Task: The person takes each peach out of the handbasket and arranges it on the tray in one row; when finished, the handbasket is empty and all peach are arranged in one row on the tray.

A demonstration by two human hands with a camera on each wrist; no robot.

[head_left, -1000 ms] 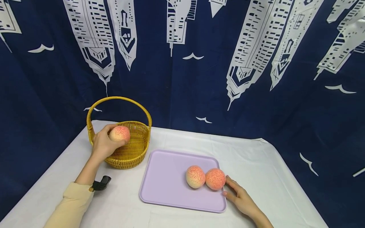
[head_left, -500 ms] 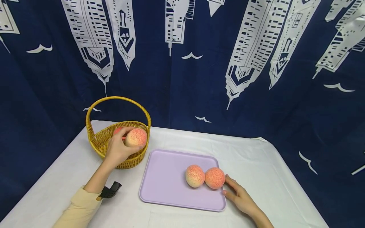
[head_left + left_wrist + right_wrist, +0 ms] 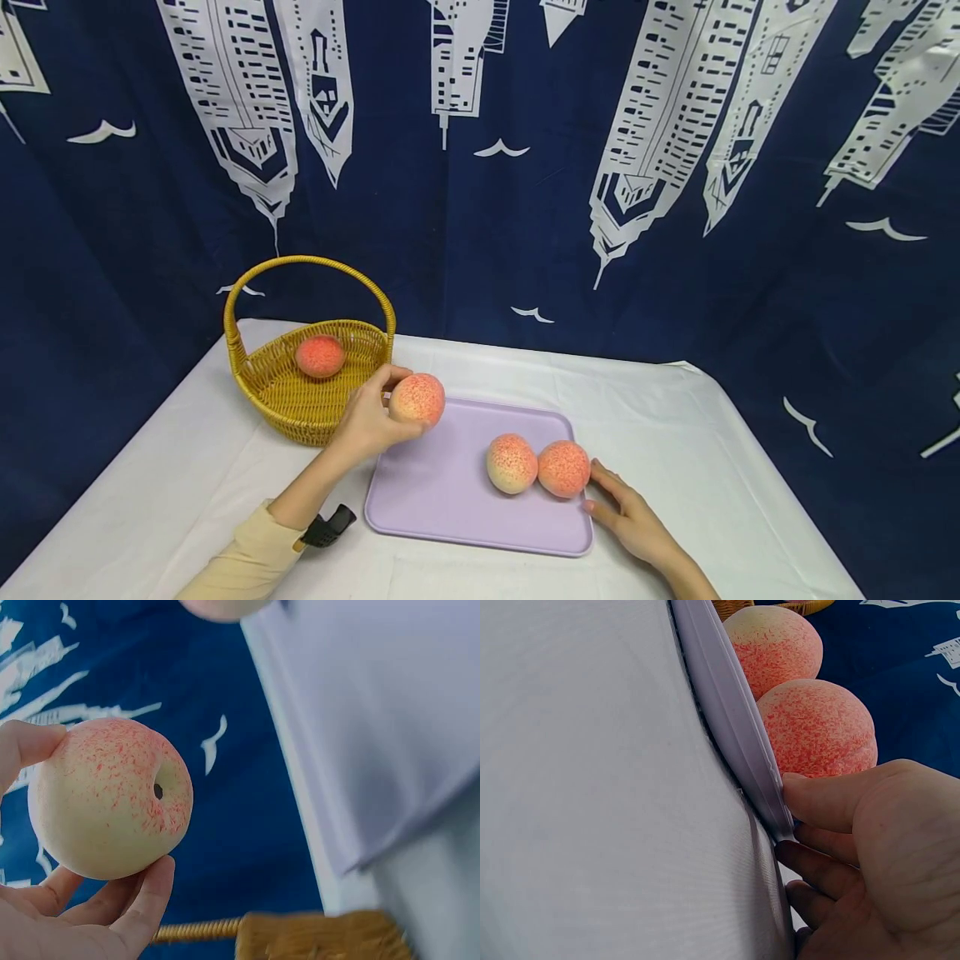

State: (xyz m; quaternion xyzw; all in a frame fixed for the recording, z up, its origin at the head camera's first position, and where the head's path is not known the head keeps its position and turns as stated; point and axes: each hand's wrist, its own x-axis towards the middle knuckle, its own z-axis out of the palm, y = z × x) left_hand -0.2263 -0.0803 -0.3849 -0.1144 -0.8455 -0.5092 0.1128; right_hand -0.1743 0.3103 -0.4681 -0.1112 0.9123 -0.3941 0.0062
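My left hand (image 3: 378, 421) grips a pink-and-cream peach (image 3: 417, 399) over the left end of the lilac tray (image 3: 450, 508). In the left wrist view the thumb is on one side of this peach (image 3: 112, 799) and the fingers curl under it, with its stem hollow showing. A speckled peach (image 3: 512, 463) and a pinker peach (image 3: 564, 469) sit side by side at the right of the tray. Against the tray's right edge rests my right hand (image 3: 633, 521), fingers relaxed, thumb at the rim (image 3: 757, 757) in the right wrist view.
At the back left stands a yellow wicker basket (image 3: 281, 408) with a tall arched handle and one red peach (image 3: 320, 357) inside. White cloth (image 3: 675, 433) covers the table. Behind it hangs a navy curtain (image 3: 480, 250) printed with white buildings.
My left hand has carried its peach from inside the basket rightward to above the tray, uncovering the red peach left in the basket. The right hand has stayed at the tray's edge.
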